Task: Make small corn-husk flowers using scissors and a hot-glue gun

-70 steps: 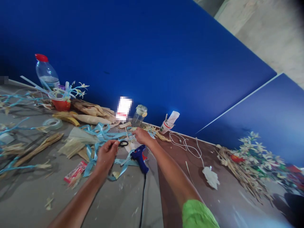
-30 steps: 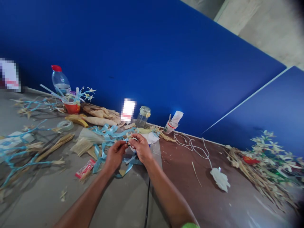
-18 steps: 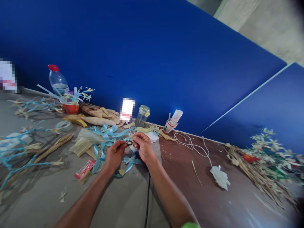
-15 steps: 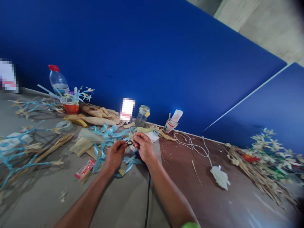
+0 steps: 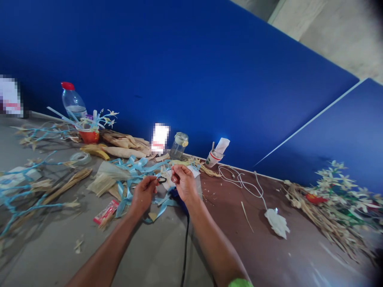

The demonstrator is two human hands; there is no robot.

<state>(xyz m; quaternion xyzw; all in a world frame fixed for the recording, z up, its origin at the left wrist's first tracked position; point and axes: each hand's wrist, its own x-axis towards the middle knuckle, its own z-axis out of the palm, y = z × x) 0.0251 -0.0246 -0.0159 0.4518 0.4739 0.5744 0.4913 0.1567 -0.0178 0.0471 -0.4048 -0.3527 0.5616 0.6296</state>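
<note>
My left hand [image 5: 144, 194] is closed, its fingertips pinching a small black looped piece [image 5: 162, 180] whose other end is hidden by the fingers. To its right, my right hand [image 5: 184, 184] is raised with thumb and fingers pressed together. Whatever that hand holds, if anything, is too small to make out. A blue tool [image 5: 178, 198] with a black cord [image 5: 186, 243] lies partly hidden beside my right wrist. Light blue ribbon [image 5: 127, 195] lies in loops around and behind my left hand. White paper [image 5: 195, 171] shows behind my right hand.
Blue-wrapped stems with pale husk flowers [image 5: 18, 207] spread at the left. A red cup [image 5: 89, 136], a bottle [image 5: 73, 101], a tape roll [image 5: 80, 158], a jar [image 5: 178, 145] and a paper cup [image 5: 214, 157] stand or lie farther back. Dried husks and flowers [image 5: 344, 191] lie right.
My two hands have moved a little apart, the right one slightly up and to the right. More of the blue tool beneath now shows.
</note>
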